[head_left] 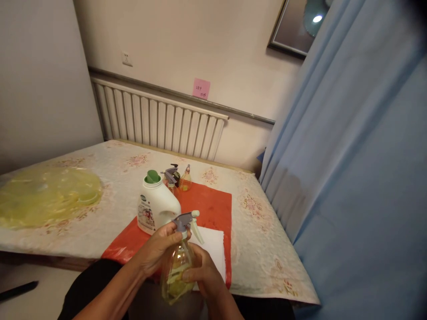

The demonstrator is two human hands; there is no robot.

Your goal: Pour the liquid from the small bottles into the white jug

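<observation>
A clear spray bottle (178, 284) with some yellowish liquid low inside is held up in front of the table edge, tilted slightly. My left hand (165, 242) is closed around its neck, just under the grey and white trigger head (185, 221). Lower down, my right hand (202, 269) grips the bottle's body, thumb across its front. Just behind my hands stands a white jug (156, 202) with a green spout insert in its uncapped mouth. Beneath it lies a red sheet (213, 204), with a white paper (211, 249) partly hidden by my right hand.
Several more spray bottles (186, 180) stand behind the jug. A yellow translucent plastic bag (46, 195) spreads over the left of the table, on a floral tablecloth (253, 231). A radiator (160, 120) lines the wall; a blue curtain (343, 155) hangs at right.
</observation>
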